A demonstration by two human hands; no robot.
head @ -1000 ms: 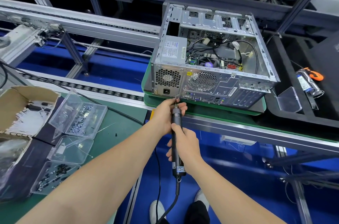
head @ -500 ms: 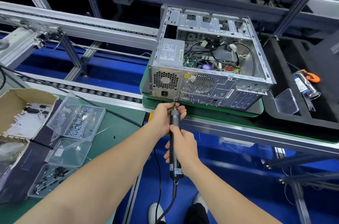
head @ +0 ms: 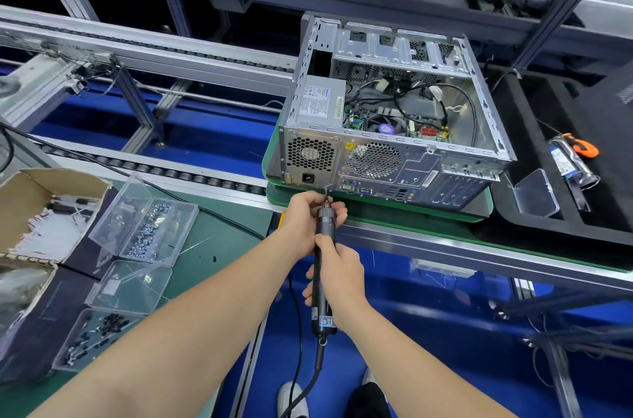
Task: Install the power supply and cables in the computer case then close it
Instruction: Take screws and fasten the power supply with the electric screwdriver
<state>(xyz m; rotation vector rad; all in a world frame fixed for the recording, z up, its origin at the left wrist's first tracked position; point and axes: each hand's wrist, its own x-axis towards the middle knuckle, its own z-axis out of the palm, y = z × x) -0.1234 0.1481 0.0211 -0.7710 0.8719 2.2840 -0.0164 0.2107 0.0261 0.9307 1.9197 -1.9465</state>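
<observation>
Almost nothing has moved in the last second: the view has drifted a touch, so the computer case sits slightly lower in frame, but both hands stay where they were and the bit of the electric screwdriver remains at the same spot. That spot is the near right corner of the power supply's rear plate, just right of its mains socket.

The left hand is curled round the tool's nose, fingers clamped close behind the bit to steady it. The right hand, nearer the body, is wrapped round the barrel with the thumb lying along it. Whether a screw sits on the bit is too small to tell.

The power supply is seated in the left near corner of the open case, which rests on a green pallet on the conveyor. Cables loop over the board inside, and the top is still uncovered. A clear box of silver screws lies open to the left.

Holding steady at one point suggests a fixing screw is being driven home. By that reading the supply is placed but not fully fastened, and closing the case is still to come.
</observation>
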